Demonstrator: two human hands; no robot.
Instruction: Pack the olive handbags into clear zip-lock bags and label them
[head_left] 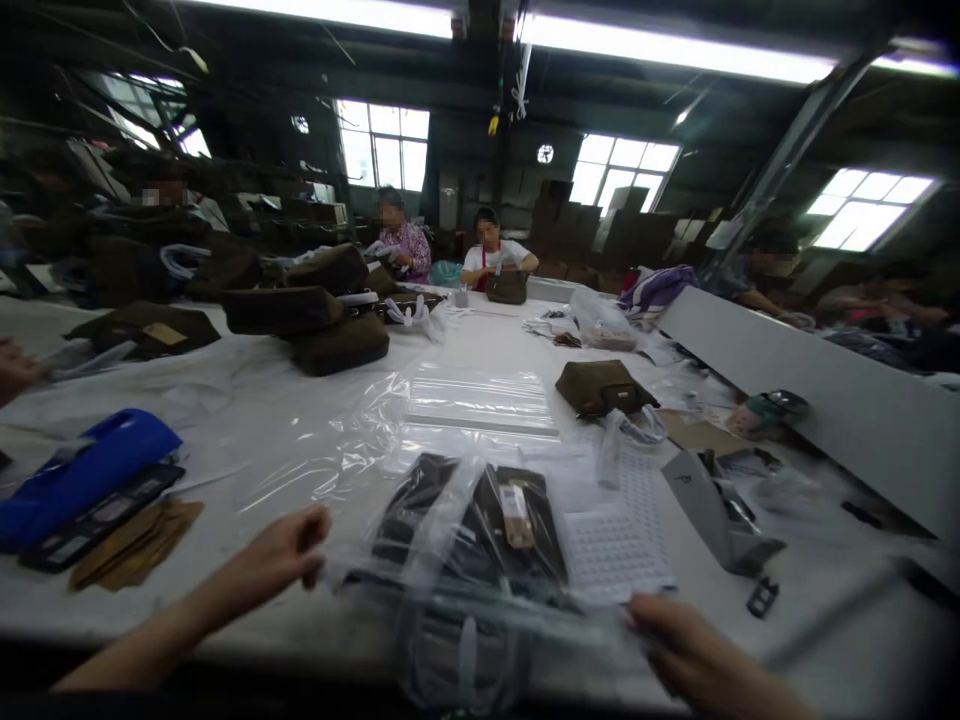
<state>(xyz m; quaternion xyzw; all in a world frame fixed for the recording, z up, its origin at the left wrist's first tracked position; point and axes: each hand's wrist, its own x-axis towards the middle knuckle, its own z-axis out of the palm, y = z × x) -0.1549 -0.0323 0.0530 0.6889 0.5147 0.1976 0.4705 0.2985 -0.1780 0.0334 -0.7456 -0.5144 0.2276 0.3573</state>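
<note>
Far left edge: a part of another person's hand (pixel 16 370) is seen above the white table (pixel 262 400).
Left foreground: a blue plastic object (pixel 97 470) is placed beside a flat black case (pixel 105 515); brown paper pieces (pixel 139 545) are laid just nearer, by the case.
Left background: dark brown bags (pixel 304 310) are heaped, and some white-wrapped handles can be seen among them.
Left hand: the fingers are curled in, and the left end of the clear plastic bag's near edge is pinched by the left hand (pixel 304 545).
Centre front: the clear plastic bag (pixel 442 520) is held between both hands at the table's near edge; inside it, a dark handbag (pixel 532 500) with a pale tag (pixel 516 515) is seen, and a wrapped loop is hung below.
Centre: clear plastic sleeves (pixel 480 400) are laid flat beyond the handbag.
Far end: two co-workers are seen, and a brown bag (pixel 506 287) is handled by the one in white.
Right of centre: printed sheets (pixel 615 545) are spread beside the handbag; a brown pouch (pixel 604 388) is set beyond them.
Right hand: the right end of the near edge is gripped between thumb and fingers by the right hand (pixel 697 645), which is blurred.
Right: an open grey box (pixel 705 510) is placed near a small black clip (pixel 763 597).
</note>
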